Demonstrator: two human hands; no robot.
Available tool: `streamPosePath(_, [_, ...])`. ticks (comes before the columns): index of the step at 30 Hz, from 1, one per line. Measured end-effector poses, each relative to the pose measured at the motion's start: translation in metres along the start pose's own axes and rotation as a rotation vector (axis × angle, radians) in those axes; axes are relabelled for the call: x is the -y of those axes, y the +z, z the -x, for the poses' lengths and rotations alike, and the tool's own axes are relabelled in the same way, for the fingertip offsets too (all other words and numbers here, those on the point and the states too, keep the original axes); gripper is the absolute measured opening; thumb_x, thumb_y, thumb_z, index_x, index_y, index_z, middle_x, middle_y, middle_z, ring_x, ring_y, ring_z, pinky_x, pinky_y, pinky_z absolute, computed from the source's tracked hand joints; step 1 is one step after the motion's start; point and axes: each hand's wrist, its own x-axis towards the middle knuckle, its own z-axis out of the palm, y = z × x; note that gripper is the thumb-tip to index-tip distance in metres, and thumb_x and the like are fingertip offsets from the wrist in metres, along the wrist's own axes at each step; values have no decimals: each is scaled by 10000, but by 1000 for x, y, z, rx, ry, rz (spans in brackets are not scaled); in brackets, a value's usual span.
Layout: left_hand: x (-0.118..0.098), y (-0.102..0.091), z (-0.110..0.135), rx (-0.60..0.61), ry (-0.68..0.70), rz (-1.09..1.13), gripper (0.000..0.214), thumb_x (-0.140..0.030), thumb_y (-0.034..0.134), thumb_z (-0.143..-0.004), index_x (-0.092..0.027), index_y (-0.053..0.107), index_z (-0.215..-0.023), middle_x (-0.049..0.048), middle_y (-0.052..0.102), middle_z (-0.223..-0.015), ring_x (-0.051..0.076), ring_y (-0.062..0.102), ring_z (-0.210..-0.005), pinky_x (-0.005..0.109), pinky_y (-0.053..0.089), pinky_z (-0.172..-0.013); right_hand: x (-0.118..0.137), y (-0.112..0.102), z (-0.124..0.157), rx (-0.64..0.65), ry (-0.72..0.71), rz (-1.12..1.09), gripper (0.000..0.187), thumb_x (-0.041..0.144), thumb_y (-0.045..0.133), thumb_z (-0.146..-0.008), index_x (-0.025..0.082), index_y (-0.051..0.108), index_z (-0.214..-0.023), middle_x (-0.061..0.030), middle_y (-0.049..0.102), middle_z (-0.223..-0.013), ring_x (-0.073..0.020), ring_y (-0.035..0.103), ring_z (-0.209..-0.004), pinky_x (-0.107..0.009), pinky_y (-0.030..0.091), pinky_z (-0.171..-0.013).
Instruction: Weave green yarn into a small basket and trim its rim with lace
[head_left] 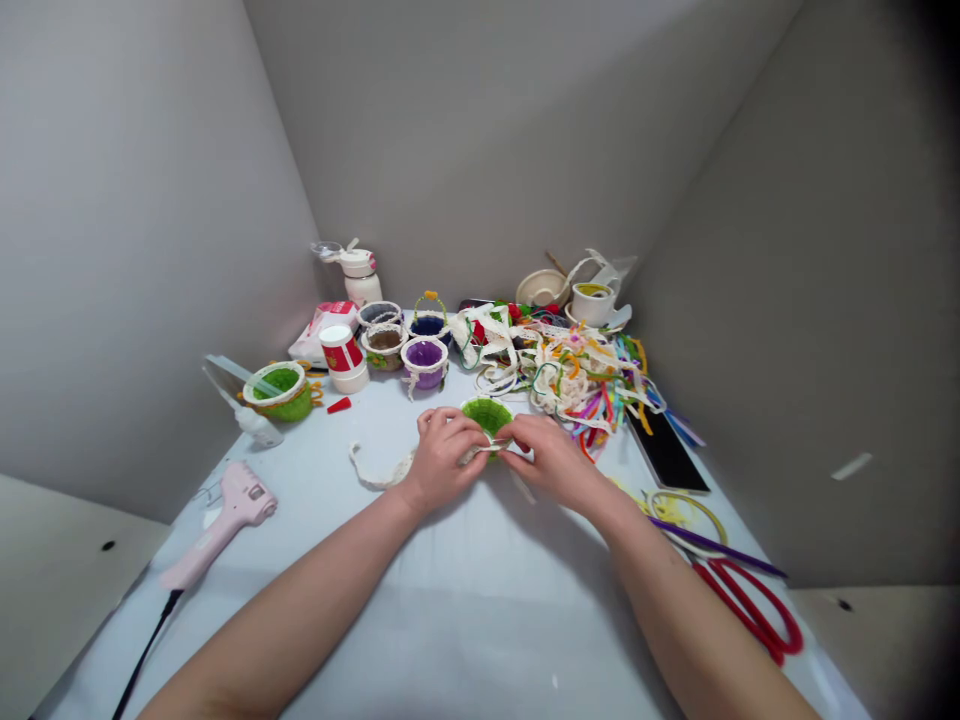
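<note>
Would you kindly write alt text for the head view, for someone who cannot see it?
A person's left hand and right hand hold a white strip at a small green basket, with a pink glue gun, tangled trims and more baskets around them.

Fingers (459,440) partly hide the green basket (486,411) between them, while the bottom edge crops both forearms (322,597)

No lettering can be read for certain. Pale marks on the red label (344,353) of a white container (349,379), at 9 o'clock from the view's center, and print on the pink-and-white pack (322,319) behind, towards 10 o'clock, are too small.
</note>
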Motion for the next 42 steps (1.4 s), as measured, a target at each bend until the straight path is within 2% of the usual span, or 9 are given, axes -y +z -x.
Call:
streamPosePath(3, [0, 0, 0, 0, -1, -1, 77, -262, 616, -867, -233, 676, -829, 28, 715, -903, 226, 526, -1017, 435, 305, -917, 0, -17, -1, -25, 2, -70, 154, 196, 530, -922, 204, 624, -1044, -53, 639, -893, -182, 572, -806, -300, 414, -732])
streamPosePath(6, [0, 0, -1, -8, 12, 2, 69, -259, 620, -868, -232, 672, -830, 22, 716, -897, 221, 530, -1013, 432, 305, -921, -1, -32, -4, -29, -37, -85, 229, 156, 432, -960, 213, 646, -1016, -58, 644, -884, -188, 569, -840, -305, 421, -754])
streamPosePath(8, [0, 0, -1, -12, 14, 5, 68, -258, 625, -864, -233, 671, -822, 19, 717, -881, 217, 536, -999, 429, 306, -913, -2, -35, -7, 4, -59, -41, 244, 147, 435, -959, 220, 665, -989, -53, 648, -848, -198, 558, -839, -313, 417, -757])
streamPosePath(12, [1, 0, 0, 4, -2, -4, 69, -266, 627, -861, -237, 679, -826, 23, 720, -877, 224, 541, -1002, 434, 308, -915, -4, -30, -11, 24, -9, 38, 230, 144, 463, -946, 228, 660, -1029, -50, 633, -816, -203, 546, -824, -306, 414, -716])
streamPosePath(14, [1, 0, 0, 5, -2, -5, 77, -271, 620, -866, -237, 679, -831, 24, 719, -878, 226, 541, -1004, 436, 308, -918, -3, -27, -11, 23, 18, 62, 195, 165, 475, -947, 227, 658, -976, -42, 606, -780, -195, 538, -786, -294, 407, -682])
streamPosePath(18, [2, 1, 0, -6, 13, 12, 68, -264, 620, -867, -235, 672, -834, 18, 716, -874, 220, 537, -997, 431, 309, -913, -1, -26, -12, 32, -56, 97, 206, 162, 481, -946, 211, 654, -844, -51, 603, -812, -193, 533, -809, -301, 410, -709])
streamPosePath(21, [2, 2, 0, -4, 10, 17, 58, -260, 623, -864, -238, 670, -839, 16, 715, -881, 220, 535, -1001, 431, 307, -914, -2, -26, -12, 9, -107, 115, 236, 138, 475, -943, 203, 670, -826, -65, 599, -866, -193, 534, -842, -308, 412, -734])
streamPosePath(24, [3, 1, 0, 2, 10, 16, 60, -259, 620, -866, -239, 670, -837, 15, 715, -880, 218, 534, -998, 431, 305, -914, -4, -24, -12, 21, -129, 125, 244, 130, 486, -939, 200, 690, -824, -60, 589, -832, -187, 527, -814, -306, 407, -713])
streamPosePath(42, [2, 1, 0, -19, 12, 13, 59, -251, 624, -864, -222, 664, -831, 15, 710, -863, 216, 532, -994, 422, 297, -909, -5, -22, -11, 46, -141, 118, 209, 81, 538, -908, 178, 713, -847, -54, 588, -824, -173, 522, -811, -289, 394, -715])
